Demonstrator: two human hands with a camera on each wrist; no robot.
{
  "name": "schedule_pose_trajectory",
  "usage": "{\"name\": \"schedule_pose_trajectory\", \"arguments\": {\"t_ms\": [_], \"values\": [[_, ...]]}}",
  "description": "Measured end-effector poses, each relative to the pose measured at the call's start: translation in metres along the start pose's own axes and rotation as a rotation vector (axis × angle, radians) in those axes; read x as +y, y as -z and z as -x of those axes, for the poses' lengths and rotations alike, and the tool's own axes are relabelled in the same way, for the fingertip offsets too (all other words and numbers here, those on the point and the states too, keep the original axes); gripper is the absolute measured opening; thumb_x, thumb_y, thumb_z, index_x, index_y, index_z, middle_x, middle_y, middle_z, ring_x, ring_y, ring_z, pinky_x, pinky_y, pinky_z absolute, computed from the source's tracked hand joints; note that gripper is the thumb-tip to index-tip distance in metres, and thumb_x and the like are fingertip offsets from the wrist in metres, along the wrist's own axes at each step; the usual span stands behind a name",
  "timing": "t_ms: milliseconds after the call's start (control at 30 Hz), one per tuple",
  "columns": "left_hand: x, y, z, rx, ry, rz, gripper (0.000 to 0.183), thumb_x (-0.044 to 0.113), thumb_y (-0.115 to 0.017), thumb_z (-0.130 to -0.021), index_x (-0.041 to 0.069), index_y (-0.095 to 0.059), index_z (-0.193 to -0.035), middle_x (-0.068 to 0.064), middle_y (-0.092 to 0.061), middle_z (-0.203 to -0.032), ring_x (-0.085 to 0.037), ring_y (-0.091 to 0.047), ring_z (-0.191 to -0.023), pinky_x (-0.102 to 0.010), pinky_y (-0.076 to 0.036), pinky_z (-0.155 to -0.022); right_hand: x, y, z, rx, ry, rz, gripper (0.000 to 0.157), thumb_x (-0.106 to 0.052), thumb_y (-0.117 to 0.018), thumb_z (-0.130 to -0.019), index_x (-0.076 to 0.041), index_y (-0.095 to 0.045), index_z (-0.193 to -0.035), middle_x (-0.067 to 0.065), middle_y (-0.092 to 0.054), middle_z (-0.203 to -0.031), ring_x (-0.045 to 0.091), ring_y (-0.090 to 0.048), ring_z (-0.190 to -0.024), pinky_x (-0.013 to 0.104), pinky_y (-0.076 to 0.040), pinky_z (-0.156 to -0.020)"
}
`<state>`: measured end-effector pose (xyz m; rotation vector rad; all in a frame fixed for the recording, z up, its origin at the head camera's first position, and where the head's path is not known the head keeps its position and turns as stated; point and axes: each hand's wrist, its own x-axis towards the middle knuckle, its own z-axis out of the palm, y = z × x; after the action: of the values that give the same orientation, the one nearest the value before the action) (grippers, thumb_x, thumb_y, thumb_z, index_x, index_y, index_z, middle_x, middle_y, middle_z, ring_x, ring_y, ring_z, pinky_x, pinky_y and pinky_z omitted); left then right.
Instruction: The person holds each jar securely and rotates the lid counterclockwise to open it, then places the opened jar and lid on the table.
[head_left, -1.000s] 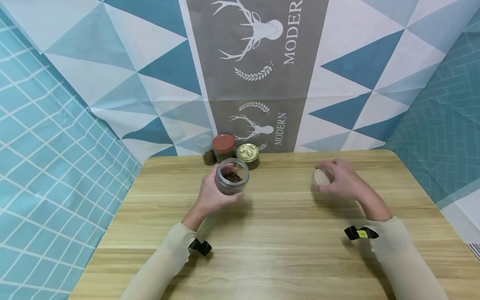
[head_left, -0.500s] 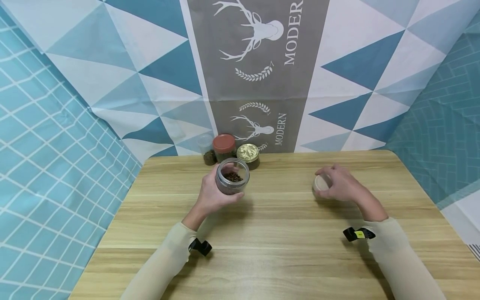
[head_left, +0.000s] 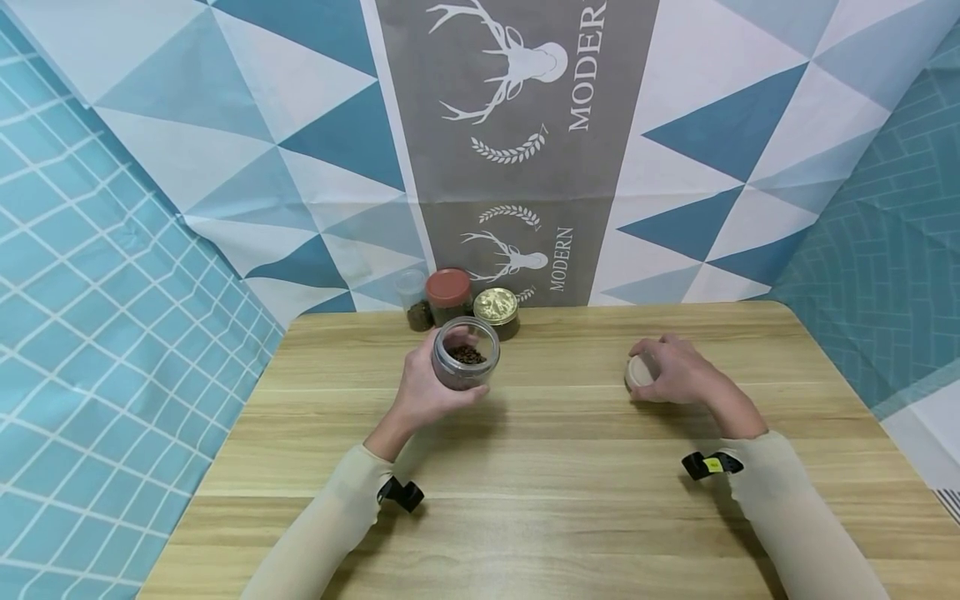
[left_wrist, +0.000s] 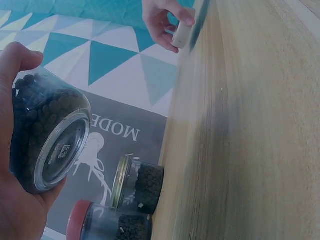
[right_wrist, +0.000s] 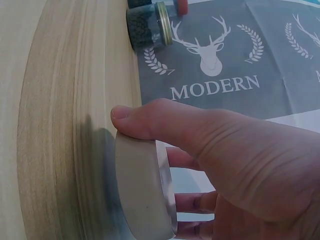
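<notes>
My left hand (head_left: 426, 385) grips a clear jar (head_left: 454, 377), fingers and thumb curled around its side. The jar has no lid on and is tilted above the table, with dark brown beans (left_wrist: 56, 107) inside. Farther right, my right hand (head_left: 677, 372) holds a round beige lid (head_left: 640, 372) by its edge. In the right wrist view the thumb presses one side of the lid (right_wrist: 142, 185), and the other fingers lie behind it. The lid is low over the wood beside its shadow; I cannot tell if it touches.
Along the back edge of the wooden table (head_left: 540, 500) stand a small clear container (head_left: 417, 304), a red-lidded jar (head_left: 448, 292) and a gold-lidded jar (head_left: 497, 312), all with dark contents. A patterned cloth wall (head_left: 517, 175) rises right behind them.
My right hand has lowered a little toward the table with the lid, which now lies flatter. My left hand and the jar have stayed in place.
</notes>
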<state>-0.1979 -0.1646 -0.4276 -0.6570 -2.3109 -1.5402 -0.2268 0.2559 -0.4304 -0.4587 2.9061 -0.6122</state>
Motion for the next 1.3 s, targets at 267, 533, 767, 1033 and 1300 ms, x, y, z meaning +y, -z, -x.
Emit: {"name": "schedule_pose_trajectory", "arguments": {"t_ms": [267, 533, 767, 1033, 1300], "values": [[-0.0006, -0.0006, -0.0002, 0.0, -0.002, -0.002, 0.084, 0.008, -0.102, -0.068, 0.002, -0.064, -0.142, -0.02, -0.081, -0.131, -0.037, -0.079, -0.121, -0.016, -0.054, -0.111, 0.0027, 0.0001, -0.0027, -0.03, 0.013, 0.011, 0.069, -0.031, -0.097, -0.084, -0.004, -0.068, -0.14, 0.039, -0.059, -0.137, 0.05, -0.058, -0.116, 0.06, -0.056, -0.086], [-0.0008, -0.001, 0.0004, 0.003, -0.002, -0.01, 0.084, 0.009, -0.102, -0.068, 0.002, -0.064, -0.142, -0.02, -0.082, -0.131, -0.036, -0.08, -0.12, -0.018, -0.054, -0.112, 0.0041, 0.0015, -0.0039, -0.073, 0.016, 0.018, 0.068, -0.031, -0.097, -0.083, -0.004, -0.067, -0.138, 0.037, -0.059, -0.132, 0.046, -0.057, -0.111, 0.057, -0.055, -0.084], [-0.0016, -0.0011, 0.0004, 0.001, 0.001, -0.012, 0.084, 0.011, -0.102, -0.068, 0.002, -0.064, -0.143, -0.021, -0.082, -0.131, -0.036, -0.08, -0.12, -0.019, -0.054, -0.112, 0.0058, -0.0017, -0.0044, -0.109, -0.013, 0.002, 0.067, -0.03, -0.097, -0.084, -0.005, -0.066, -0.138, 0.036, -0.057, -0.132, 0.046, -0.054, -0.111, 0.056, -0.056, -0.08], [-0.0008, -0.0007, 0.0008, 0.002, 0.008, -0.003, 0.084, 0.01, -0.102, -0.068, 0.003, -0.064, -0.142, -0.021, -0.081, -0.132, -0.037, -0.079, -0.122, -0.018, -0.054, -0.112, 0.005, -0.0032, -0.0061, -0.14, -0.027, -0.006, 0.075, -0.033, -0.098, -0.083, -0.006, -0.064, -0.145, 0.036, -0.053, -0.135, 0.047, -0.051, -0.115, 0.056, -0.057, -0.08], [-0.002, -0.0008, 0.0009, 0.002, 0.007, -0.001, 0.083, 0.01, -0.102, -0.068, 0.003, -0.064, -0.142, -0.02, -0.082, -0.131, -0.036, -0.079, -0.121, -0.019, -0.055, -0.111, 0.0052, -0.0029, -0.0056, -0.148, -0.022, 0.006, 0.078, -0.033, -0.098, -0.084, -0.005, -0.063, -0.148, 0.037, -0.053, -0.135, 0.049, -0.051, -0.115, 0.059, -0.058, -0.081]]}}
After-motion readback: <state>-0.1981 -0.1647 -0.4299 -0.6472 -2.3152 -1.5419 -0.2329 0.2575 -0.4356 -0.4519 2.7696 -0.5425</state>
